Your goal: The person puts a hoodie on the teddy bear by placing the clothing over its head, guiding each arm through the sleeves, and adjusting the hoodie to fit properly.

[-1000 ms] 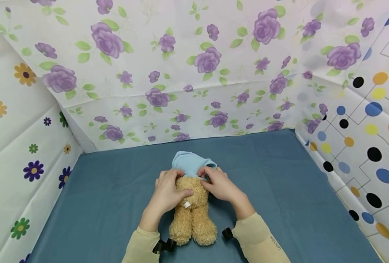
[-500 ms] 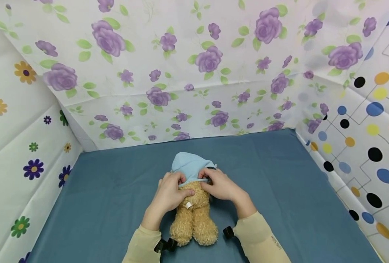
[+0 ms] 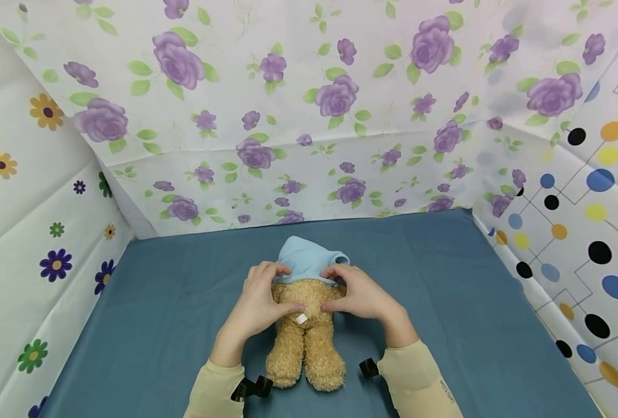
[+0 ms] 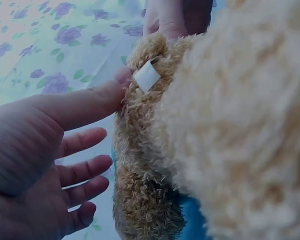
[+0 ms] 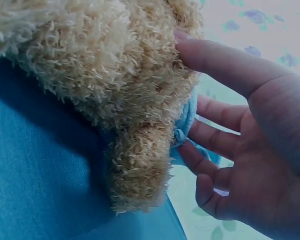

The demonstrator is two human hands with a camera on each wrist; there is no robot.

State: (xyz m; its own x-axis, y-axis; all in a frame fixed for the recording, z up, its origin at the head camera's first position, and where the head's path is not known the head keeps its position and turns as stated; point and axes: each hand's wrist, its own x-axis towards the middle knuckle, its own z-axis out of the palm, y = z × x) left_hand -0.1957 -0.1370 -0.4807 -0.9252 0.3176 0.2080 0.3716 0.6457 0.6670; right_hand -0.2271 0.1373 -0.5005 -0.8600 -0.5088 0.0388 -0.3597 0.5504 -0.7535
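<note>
A curly tan teddy bear [image 3: 311, 296] lies with its legs toward me and a white tag [image 3: 301, 319] low on its body. Light blue cloth [image 3: 309, 258], like a small garment, covers its head and upper end. On the left side, my left hand [image 3: 259, 299] rests its thumb on the fur near the tag, with fingertips at the cloth's hem. Its fingers look relaxed and spread in the left wrist view. My right hand [image 3: 363, 293] mirrors it, thumb against the fur and fingers by the blue cloth [image 5: 186, 120]. A stubby arm [image 5: 142, 170] of the bear shows below.
A dark blue cloth [image 3: 183, 313] covers the table beneath the bear. Floral sheeting [image 3: 288, 145] stands behind it, and patterned sheets with flowers [image 3: 55, 265] and dots [image 3: 599, 252] wall the two sides. Black straps [image 3: 251, 388] sit on the sleeves.
The hem came down the bear a little, then rose again, so more fur shows now. Both hands have loosened from the hem, thumbs and fingers wider apart. The view has shifted slightly.
</note>
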